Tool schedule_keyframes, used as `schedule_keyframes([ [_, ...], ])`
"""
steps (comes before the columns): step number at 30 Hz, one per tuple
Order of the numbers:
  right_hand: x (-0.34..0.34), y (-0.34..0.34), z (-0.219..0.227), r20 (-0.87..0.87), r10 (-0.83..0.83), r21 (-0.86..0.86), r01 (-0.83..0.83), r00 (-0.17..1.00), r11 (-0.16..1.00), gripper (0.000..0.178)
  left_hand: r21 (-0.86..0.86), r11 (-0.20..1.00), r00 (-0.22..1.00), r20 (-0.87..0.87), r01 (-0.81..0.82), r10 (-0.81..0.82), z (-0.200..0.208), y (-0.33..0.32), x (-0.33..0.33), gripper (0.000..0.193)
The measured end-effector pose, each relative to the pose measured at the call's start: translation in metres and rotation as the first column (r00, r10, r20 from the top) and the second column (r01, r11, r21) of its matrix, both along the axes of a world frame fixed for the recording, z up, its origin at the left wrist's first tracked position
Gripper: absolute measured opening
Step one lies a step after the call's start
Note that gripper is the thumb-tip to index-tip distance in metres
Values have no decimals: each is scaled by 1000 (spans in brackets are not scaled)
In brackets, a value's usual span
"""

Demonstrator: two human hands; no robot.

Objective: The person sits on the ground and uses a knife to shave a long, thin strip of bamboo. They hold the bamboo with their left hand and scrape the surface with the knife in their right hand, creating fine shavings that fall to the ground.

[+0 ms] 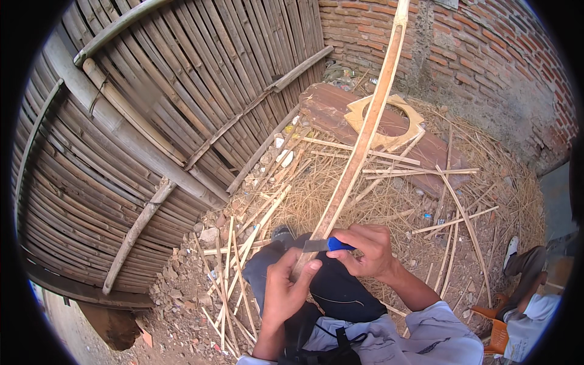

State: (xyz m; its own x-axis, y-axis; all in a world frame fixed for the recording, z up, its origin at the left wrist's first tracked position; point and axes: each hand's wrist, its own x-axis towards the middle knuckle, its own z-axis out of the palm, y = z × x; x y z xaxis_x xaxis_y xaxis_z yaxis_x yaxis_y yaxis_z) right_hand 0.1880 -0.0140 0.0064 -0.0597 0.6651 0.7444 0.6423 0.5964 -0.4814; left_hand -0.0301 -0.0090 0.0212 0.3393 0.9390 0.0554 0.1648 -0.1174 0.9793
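Note:
A long split bamboo strip [348, 182] slants up and away from my lap toward the brick wall. My left hand [287, 291] is closed around its near end, thumb on the strip. In my right hand [370, 250] is a knife [316, 246] with a blue handle and a short grey blade. The blade lies crosswise over the strip, just beyond my left hand, and appears to touch it. My right fingers wrap the handle and hide part of it.
Bamboo slat fencing [201, 79] stands at left, a brick wall [474, 45] behind. A brown board [322, 109] bears a pale jagged-edged ring [420, 129]. Loose bamboo strips [465, 222] and shavings litter the ground. Another person [526, 271] sits on an orange chair [499, 334] at right.

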Motion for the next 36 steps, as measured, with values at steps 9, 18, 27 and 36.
schedule_keyframes([
  [9, 0, -2, 2, 5, 22, 2, -22, 1000, 1000, 33, -124, 985, 985, 136, 121, -104, -6, 1, 0, 23],
  [18, 0, -3, 3, 6, 28, 16, -29, 1000, 999, 34, -223, 937, 946, 243, 268, -213, -2, 2, -2, 31],
  [27, -1, -4, 5, 8, 31, 8, -31, 999, 999, 34, -269, 910, 931, 273, 315, -241, -6, 3, -2, 42],
  [36, -1, -7, 8, 29, 4, -15, -4, 1000, 1000, 32, -138, 970, 977, 96, 202, -190, -4, 0, 0, 33],
])
